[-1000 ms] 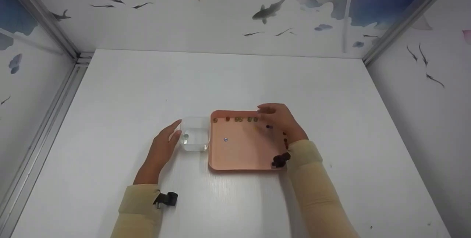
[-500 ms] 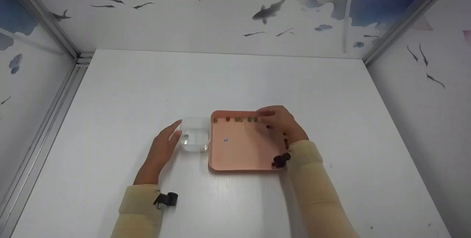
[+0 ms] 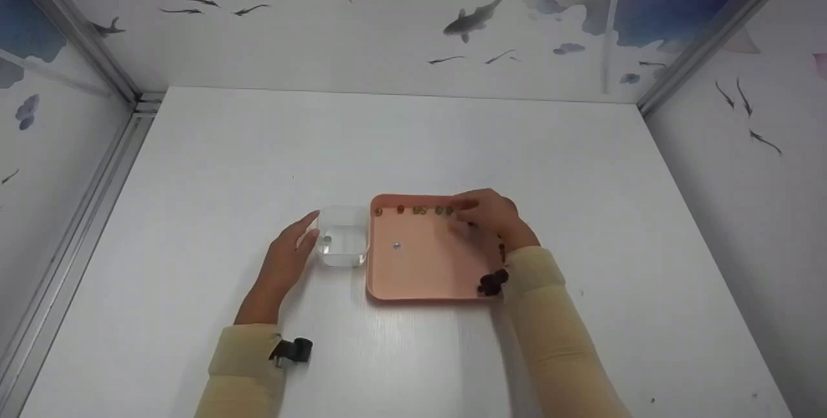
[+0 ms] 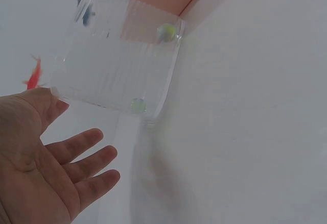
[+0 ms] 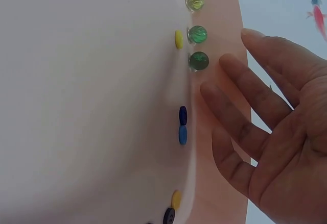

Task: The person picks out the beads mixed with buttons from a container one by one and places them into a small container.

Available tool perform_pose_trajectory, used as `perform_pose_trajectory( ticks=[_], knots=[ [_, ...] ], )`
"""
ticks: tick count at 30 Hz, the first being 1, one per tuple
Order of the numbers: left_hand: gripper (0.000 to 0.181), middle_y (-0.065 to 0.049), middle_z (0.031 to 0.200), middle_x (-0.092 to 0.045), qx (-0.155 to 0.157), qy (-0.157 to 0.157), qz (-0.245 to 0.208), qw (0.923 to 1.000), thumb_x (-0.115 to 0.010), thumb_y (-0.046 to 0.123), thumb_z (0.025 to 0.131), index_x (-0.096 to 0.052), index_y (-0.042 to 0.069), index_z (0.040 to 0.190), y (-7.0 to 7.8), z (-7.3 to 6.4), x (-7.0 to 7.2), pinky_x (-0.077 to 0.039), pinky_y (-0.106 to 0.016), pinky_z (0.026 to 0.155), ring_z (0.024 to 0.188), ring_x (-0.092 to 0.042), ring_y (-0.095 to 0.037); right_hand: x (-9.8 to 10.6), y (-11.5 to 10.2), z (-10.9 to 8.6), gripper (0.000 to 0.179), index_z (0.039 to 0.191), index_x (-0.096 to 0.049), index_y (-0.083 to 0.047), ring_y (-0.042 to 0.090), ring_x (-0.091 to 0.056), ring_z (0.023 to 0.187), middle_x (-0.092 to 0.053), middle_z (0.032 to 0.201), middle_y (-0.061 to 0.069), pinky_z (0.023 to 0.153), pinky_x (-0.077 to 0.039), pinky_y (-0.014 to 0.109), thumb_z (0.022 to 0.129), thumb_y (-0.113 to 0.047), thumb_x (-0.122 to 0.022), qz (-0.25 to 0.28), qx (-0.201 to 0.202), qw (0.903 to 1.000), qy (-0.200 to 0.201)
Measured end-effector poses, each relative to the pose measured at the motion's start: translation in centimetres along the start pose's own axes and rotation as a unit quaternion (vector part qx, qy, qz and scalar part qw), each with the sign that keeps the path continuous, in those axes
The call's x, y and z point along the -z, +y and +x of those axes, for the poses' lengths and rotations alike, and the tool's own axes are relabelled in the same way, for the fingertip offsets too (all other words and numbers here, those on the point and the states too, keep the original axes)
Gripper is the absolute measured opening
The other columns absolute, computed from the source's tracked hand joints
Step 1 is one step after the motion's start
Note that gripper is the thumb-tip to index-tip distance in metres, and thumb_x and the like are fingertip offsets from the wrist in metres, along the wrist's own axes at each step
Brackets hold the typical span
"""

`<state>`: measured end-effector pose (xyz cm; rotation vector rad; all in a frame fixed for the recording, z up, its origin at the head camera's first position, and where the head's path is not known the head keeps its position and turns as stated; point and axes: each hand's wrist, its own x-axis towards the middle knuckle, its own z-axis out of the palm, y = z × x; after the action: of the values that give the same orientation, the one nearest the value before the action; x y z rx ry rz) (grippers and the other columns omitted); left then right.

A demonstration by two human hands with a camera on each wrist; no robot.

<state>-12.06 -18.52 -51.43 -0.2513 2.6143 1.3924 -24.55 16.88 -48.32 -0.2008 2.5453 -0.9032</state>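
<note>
The left hand [image 4: 38,168] was loose, fingers extended, its upper digits against a corner of the box [image 3: 342,260], perhaps to keep so light a thing from sliding. The box, square and clear, probably plastic, stood upright on the table [image 3: 226,159], just beside the tray [image 3: 413,276]; two glassy marbles [image 4: 138,105] showed through it.

The right hand [image 5: 286,127] was relaxed over the tray's far wall, fingers slightly bent and apart, with nothing seen in its grasp; whether it touched the wall could not be told. A fingertip came near a dark green marble [image 5: 199,60]. The tray's marbles, smooth and round, lay along that wall, which likely stopped them rolling. Flat, oval-looking buttons [image 5: 183,116], blue and yellow, lay near them.
</note>
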Motion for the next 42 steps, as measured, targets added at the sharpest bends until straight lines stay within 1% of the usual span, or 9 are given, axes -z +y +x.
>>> perform_pose_trajectory(
  ticks=[5, 7, 10, 17, 23, 26, 32, 36, 42],
  knots=[
    [0.049, -0.010, 0.157, -0.029, 0.000, -0.001, -0.004, 1.0000, -0.039, 0.034, 0.105, -0.033, 0.021, 0.152, 0.0, 0.0, 0.0, -0.018, -0.050, 0.119, 0.146, -0.021, -0.032, -0.3, 0.0, 0.1, 0.032, 0.122, -0.069, -0.023, 0.018, -0.061, 0.102, -0.064, 0.126, 0.004, 0.087, -0.052, 0.035, 0.091, -0.017, -0.064, 0.003, 0.008, 1.0000, -0.001],
    [0.049, -0.010, 0.157, -0.029, 0.001, -0.002, -0.005, 1.0000, -0.039, 0.035, 0.105, -0.033, 0.022, 0.152, 0.0, 0.1, 0.1, -0.018, -0.050, 0.119, 0.146, -0.021, -0.032, -0.4, 0.0, 0.2, 0.032, 0.121, -0.070, -0.024, 0.017, -0.060, 0.101, -0.065, 0.125, 0.003, 0.086, -0.052, 0.034, 0.090, -0.016, -0.065, 0.007, 0.005, 1.0000, -0.004],
    [0.049, -0.010, 0.157, -0.029, 0.003, -0.002, -0.006, 1.0000, -0.039, 0.035, 0.105, -0.033, 0.022, 0.152, 0.0, 0.0, 0.1, -0.018, -0.050, 0.119, 0.146, -0.021, -0.032, -0.6, 0.0, 0.4, 0.033, 0.121, -0.070, -0.023, 0.017, -0.058, 0.105, -0.064, 0.126, 0.004, 0.088, -0.051, 0.033, 0.089, -0.015, -0.065, 0.014, 0.000, 0.9998, -0.011],
    [0.049, -0.010, 0.157, -0.028, -0.001, -0.003, 0.002, 1.0000, -0.039, 0.034, 0.105, -0.032, 0.022, 0.152, 0.0, 0.0, 0.1, -0.019, -0.051, 0.119, 0.145, -0.022, -0.033, -0.8, 0.1, 0.7, 0.033, 0.124, -0.068, -0.016, 0.021, -0.054, 0.109, -0.063, 0.125, 0.006, 0.088, -0.050, 0.034, 0.091, -0.013, -0.068, 0.055, 0.008, 0.9982, -0.023],
    [0.049, -0.009, 0.157, -0.029, -0.002, -0.004, -0.003, 1.0000, -0.039, 0.035, 0.105, -0.032, 0.022, 0.152, -0.1, 0.0, 0.1, -0.018, -0.051, 0.119, 0.146, -0.022, -0.033, -0.9, 0.1, 0.8, 0.034, 0.126, -0.067, -0.014, 0.022, -0.055, 0.114, -0.062, 0.128, 0.008, 0.091, -0.051, 0.034, 0.092, -0.009, -0.065, 0.059, 0.011, 0.9981, -0.012],
    [0.049, -0.009, 0.157, -0.029, 0.000, -0.003, -0.002, 1.0000, -0.039, 0.036, 0.105, -0.032, 0.022, 0.152, -0.1, 0.0, 0.1, -0.018, -0.051, 0.119, 0.146, -0.022, -0.033, -1.0, 0.1, 0.8, 0.034, 0.126, -0.066, -0.014, 0.021, -0.056, 0.111, -0.062, 0.129, 0.009, 0.089, -0.051, 0.033, 0.092, -0.009, -0.065, 0.057, 0.011, 0.9983, -0.006],
    [0.049, -0.009, 0.157, -0.029, 0.002, -0.003, 0.002, 1.0000, -0.039, 0.035, 0.105, -0.032, 0.023, 0.152, -0.1, 0.0, 0.1, -0.017, -0.051, 0.119, 0.146, -0.021, -0.033, -1.1, 0.1, 0.8, 0.032, 0.123, -0.069, -0.017, 0.019, -0.058, 0.101, -0.064, 0.125, 0.006, 0.081, -0.052, 0.030, 0.092, -0.008, -0.065, 0.059, -0.011, 0.9982, -0.002],
    [0.050, -0.010, 0.157, -0.029, 0.000, -0.003, 0.005, 1.0000, -0.039, 0.037, 0.104, -0.032, 0.023, 0.152, -0.1, 0.0, 0.0, -0.018, -0.051, 0.119, 0.145, -0.022, -0.033, -1.2, 0.1, 0.8, 0.032, 0.122, -0.069, -0.017, 0.018, -0.060, 0.102, -0.065, 0.123, 0.006, 0.082, -0.053, 0.030, 0.092, -0.007, -0.065, 0.060, -0.017, 0.9981, -0.004],
    [0.050, -0.010, 0.157, -0.030, -0.002, -0.002, 0.007, 1.0000, -0.038, 0.038, 0.104, -0.033, 0.022, 0.152, 0.0, -0.1, 0.1, -0.018, -0.051, 0.119, 0.145, -0.022, -0.033, -1.2, 0.4, 0.7, 0.034, 0.122, -0.069, -0.015, 0.018, -0.061, 0.101, -0.067, 0.121, 0.005, 0.082, -0.053, 0.030, 0.091, -0.004, -0.064, 0.072, -0.006, 0.9973, -0.010]
  ],
)
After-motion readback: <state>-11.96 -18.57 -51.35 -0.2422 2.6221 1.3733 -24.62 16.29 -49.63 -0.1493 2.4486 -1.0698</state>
